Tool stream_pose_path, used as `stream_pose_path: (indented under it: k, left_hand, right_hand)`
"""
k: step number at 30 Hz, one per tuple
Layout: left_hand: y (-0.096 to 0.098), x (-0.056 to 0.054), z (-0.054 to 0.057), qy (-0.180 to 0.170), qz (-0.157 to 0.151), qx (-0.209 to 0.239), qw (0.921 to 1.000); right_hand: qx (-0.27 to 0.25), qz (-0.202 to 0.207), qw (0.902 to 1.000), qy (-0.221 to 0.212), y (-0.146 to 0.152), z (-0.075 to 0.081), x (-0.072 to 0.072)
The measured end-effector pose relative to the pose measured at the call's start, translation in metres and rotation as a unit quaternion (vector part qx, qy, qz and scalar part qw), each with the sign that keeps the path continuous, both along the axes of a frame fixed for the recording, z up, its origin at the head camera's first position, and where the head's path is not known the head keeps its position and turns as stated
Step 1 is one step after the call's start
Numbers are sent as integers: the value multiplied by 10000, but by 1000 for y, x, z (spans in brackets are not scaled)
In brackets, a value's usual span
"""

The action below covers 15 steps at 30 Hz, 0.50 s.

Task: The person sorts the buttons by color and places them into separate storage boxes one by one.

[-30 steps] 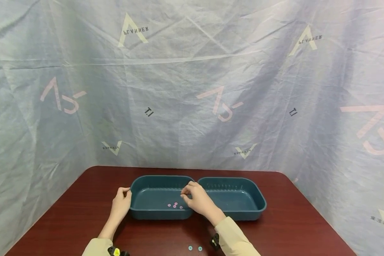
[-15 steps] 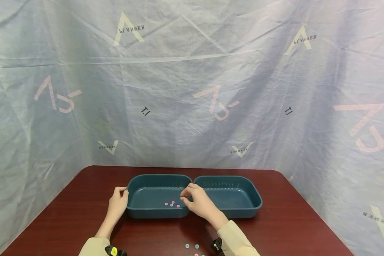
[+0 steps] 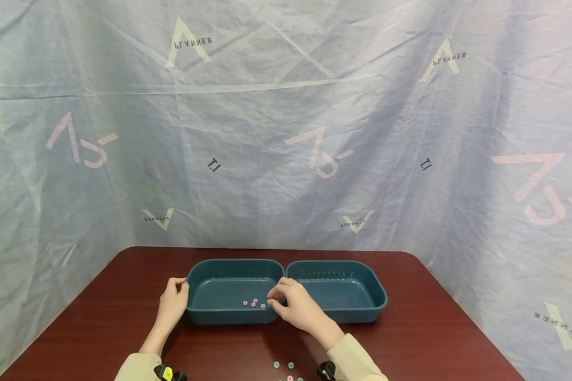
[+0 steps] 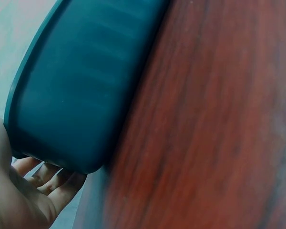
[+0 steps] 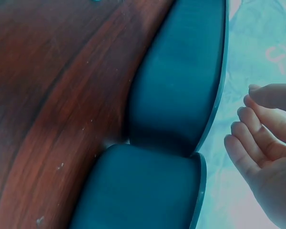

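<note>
My left hand [image 3: 172,302] grips the left end of a dark teal plastic tray [image 3: 229,317] in the head view. The left wrist view shows its thumb at the rim and its fingers curled under the tray's corner [image 4: 81,95]. Several small pink button-like discs [image 3: 253,304] lie on that tray's floor, towards the front. Over the tray's right end hangs my right hand [image 3: 302,309], fingers loosely bent, thumb tip close to the index finger. Nothing shows between those fingertips in the right wrist view, where the hand [image 5: 269,148] is above the tray rims.
A second matching teal tray [image 3: 348,316] stands against the right end of the first. Near the front edge of view, small teal discs [image 3: 276,365] and a pink disc [image 3: 290,378] lie on the dark red wooden table [image 3: 410,338]. A pale printed sheet [image 3: 267,132] hangs behind.
The head view has shifted slightly. My right hand has lowered a little at the tray's right end, its fingertips nearer the pink discs. The left hand keeps its grip on the rim.
</note>
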State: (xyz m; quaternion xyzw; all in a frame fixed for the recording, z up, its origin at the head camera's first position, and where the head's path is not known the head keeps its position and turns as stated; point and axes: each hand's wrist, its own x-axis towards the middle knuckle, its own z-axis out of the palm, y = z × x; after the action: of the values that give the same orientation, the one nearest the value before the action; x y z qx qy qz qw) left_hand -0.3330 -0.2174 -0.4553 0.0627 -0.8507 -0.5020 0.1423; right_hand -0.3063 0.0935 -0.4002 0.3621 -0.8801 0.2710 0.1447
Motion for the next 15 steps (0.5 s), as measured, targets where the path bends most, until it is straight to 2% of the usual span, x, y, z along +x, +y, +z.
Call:
stream_pose_path:
  k: [15]
  left_hand:
    - [0, 1, 2, -139, -46, 57, 9999]
  right_hand:
    - [154, 210, 9994, -224, 6, -4, 13]
